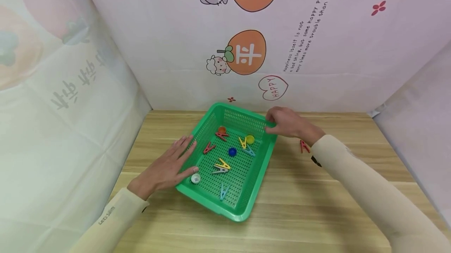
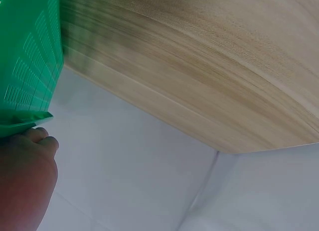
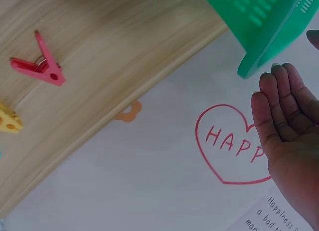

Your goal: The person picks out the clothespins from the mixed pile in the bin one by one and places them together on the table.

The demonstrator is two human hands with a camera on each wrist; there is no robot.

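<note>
A green perforated basket (image 1: 262, 167) sits on the wooden table and holds several clothespins and bottle caps: a blue cap (image 1: 232, 151), a yellow cap (image 1: 250, 139), an orange cap (image 1: 222, 129), a white cap (image 1: 195, 178), a red pin (image 1: 209, 148) and a yellow pin (image 1: 222, 163). My left hand (image 1: 183, 155) lies flat on the table, its straight fingers against the basket's left wall. My right hand (image 1: 278, 121) is at the basket's far right corner. Its fingers (image 3: 286, 106) are nearly straight beside the green rim (image 3: 259, 56) and hold nothing.
A red clothespin (image 1: 304, 146) lies on the table right of the basket, beside my right sleeve; the right wrist view shows that red clothespin (image 3: 42, 66) and part of a yellow pin (image 3: 10, 118). Printed cloth walls (image 1: 317, 49) enclose the table at the back and both sides.
</note>
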